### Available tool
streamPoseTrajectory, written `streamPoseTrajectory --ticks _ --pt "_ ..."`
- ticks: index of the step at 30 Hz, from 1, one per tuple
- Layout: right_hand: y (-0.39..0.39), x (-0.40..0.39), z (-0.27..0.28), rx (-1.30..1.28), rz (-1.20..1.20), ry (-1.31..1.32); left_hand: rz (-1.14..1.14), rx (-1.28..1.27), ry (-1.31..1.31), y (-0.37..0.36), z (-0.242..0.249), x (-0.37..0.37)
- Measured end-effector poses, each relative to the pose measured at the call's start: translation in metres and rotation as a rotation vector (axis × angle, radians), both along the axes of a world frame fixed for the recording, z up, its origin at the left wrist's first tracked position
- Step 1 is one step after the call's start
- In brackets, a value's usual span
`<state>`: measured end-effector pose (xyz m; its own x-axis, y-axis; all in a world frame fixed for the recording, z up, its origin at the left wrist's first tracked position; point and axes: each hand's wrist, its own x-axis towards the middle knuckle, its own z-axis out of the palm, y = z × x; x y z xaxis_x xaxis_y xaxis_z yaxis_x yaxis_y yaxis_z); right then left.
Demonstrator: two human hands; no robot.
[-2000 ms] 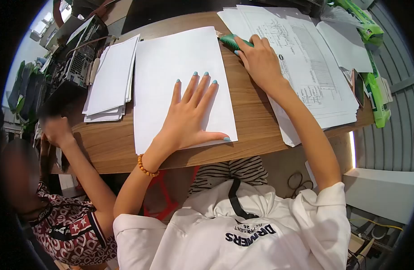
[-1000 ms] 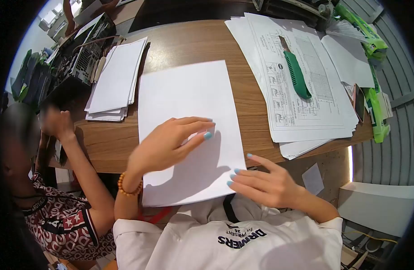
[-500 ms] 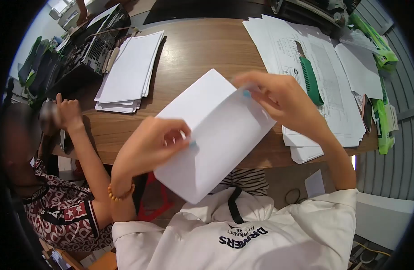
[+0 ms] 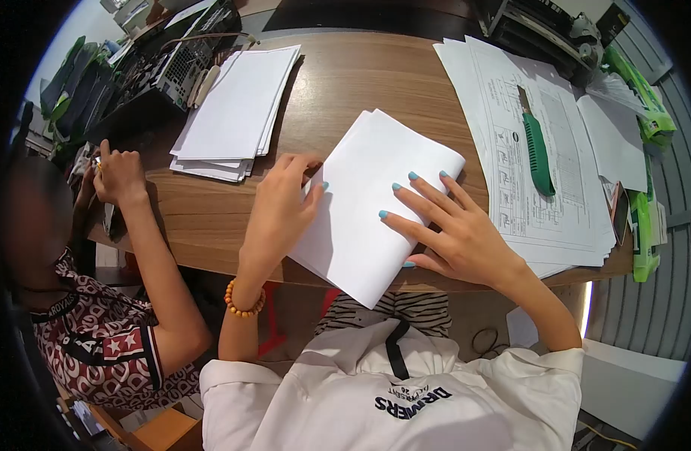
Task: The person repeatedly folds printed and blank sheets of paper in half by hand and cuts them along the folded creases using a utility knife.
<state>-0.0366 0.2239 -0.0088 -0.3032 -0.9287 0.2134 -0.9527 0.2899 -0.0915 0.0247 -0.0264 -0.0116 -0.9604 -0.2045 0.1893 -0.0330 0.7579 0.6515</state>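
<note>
A white sheet of paper (image 4: 360,173), folded over with a rounded bend at its right side, lies on the wooden table at its front edge. My right hand (image 4: 451,233) rests flat on the paper's right part, fingers spread, holding nothing. At the paper's left edge, my left hand (image 4: 285,203) pinches the paper between thumb and curled fingers; a beaded bracelet is on that wrist. The paper's lower corner sticks out past the table edge.
Stacked white sheets (image 4: 236,113) lie back left, beside an opened computer case (image 4: 169,75). A green cutter (image 4: 539,154) rests on printed drawings (image 4: 571,218) at right. A co-worker (image 4: 120,331) sits at left, one arm on the table (image 4: 360,68).
The paper has gone from being held up by both hands to lying on the table, folded over. My right hand has opened and flattened onto it.
</note>
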Motion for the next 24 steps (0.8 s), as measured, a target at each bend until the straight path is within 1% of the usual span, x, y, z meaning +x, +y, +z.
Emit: streamPoseTrajectory --ticks 2,5,7,17,24 --pt "0.001 -0.001 0.0 0.02 0.016 -0.008 0.024 0.029 0.02 0.003 0.001 0.002" --pt "0.003 -0.002 0.0 0.036 0.043 -0.034 0.031 0.046 -0.025 0.003 -0.001 0.004" --pt "0.002 -0.004 0.0 0.029 0.063 -0.055 0.001 -0.012 -0.006 -0.002 -0.009 0.003" --pt "0.002 -0.007 -0.001 0.038 0.073 -0.074 0.005 -0.006 0.033 0.002 -0.009 0.003" --pt "0.002 -0.012 -0.004 0.079 0.071 -0.1 0.027 -0.073 0.016 0.004 -0.012 0.003"
